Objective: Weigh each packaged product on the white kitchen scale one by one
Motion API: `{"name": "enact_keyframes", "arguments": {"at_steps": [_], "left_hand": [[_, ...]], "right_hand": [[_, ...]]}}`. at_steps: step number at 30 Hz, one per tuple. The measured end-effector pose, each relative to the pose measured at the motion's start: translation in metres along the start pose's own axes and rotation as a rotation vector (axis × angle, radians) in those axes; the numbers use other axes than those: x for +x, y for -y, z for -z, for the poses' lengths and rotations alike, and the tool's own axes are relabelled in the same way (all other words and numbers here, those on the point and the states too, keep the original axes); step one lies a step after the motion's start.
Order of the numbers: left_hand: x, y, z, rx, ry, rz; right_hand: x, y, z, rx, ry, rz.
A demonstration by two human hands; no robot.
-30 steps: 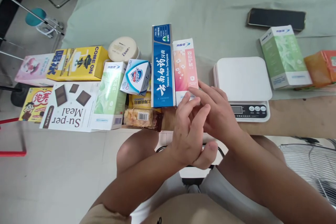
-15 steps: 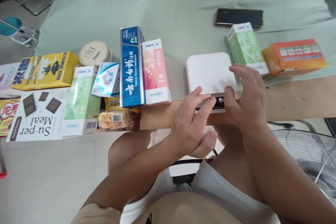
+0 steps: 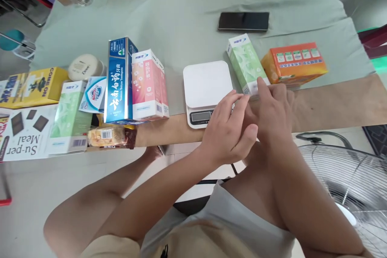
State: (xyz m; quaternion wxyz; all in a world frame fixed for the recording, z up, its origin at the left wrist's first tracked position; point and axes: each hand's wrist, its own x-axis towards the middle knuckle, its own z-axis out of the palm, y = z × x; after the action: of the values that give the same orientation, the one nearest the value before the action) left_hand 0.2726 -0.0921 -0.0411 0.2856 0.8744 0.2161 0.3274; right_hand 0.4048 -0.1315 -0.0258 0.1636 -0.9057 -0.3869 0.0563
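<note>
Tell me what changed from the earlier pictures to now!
The right hand went rightward, from the pink box, by the white scale, to the near end of the green box beyond it. The left hand went right too, to the scale's near right corner. Nothing visibly gripped. Both boxes and the scale stayed put; the view swung right.

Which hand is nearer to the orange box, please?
Right. The right hand is just on the near side of the orange box; the left hand is farther left, by the near right corner of the white scale.
</note>
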Motion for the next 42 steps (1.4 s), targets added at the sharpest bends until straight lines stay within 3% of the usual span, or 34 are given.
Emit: {"name": "enact_keyframes", "arguments": {"at_steps": [5, 10, 14, 18, 22, 26, 29, 33, 39, 42], "left_hand": [[0.017, -0.005, -0.010, 0.168, 0.104, 0.137], [0.028, -0.005, -0.017, 0.246, 0.142, 0.094], [0.015, 0.010, -0.004, 0.252, 0.023, 0.118], [-0.007, 0.029, 0.018, 0.245, -0.061, 0.308], [-0.019, 0.034, 0.028, 0.215, -0.071, 0.427], [-0.021, 0.034, 0.030, 0.143, -0.018, 0.484], [-0.020, 0.036, 0.031, 0.070, 0.014, 0.466], [-0.016, 0.041, 0.028, -0.007, 0.020, 0.427], [-0.004, 0.041, 0.018, -0.025, -0.070, 0.099], [-0.009, 0.036, 0.025, -0.045, -0.095, 0.059]], "right_hand": [[0.001, -0.003, 0.010, 0.119, 0.023, -0.157], [0.004, -0.013, 0.001, 0.210, 0.011, -0.114], [0.008, -0.015, -0.014, 0.187, -0.033, -0.083], [0.011, -0.009, -0.022, 0.150, -0.057, -0.004], [0.013, -0.002, -0.021, 0.063, 0.037, -0.017], [0.014, -0.003, -0.015, 0.094, -0.010, -0.033], [0.007, -0.006, -0.011, 0.198, -0.134, 0.003], [-0.010, 0.000, -0.009, 0.322, -0.347, 0.241], [-0.027, 0.015, -0.017, 0.257, -0.305, 0.382], [-0.032, 0.023, -0.019, 0.271, -0.282, 0.406]]}}
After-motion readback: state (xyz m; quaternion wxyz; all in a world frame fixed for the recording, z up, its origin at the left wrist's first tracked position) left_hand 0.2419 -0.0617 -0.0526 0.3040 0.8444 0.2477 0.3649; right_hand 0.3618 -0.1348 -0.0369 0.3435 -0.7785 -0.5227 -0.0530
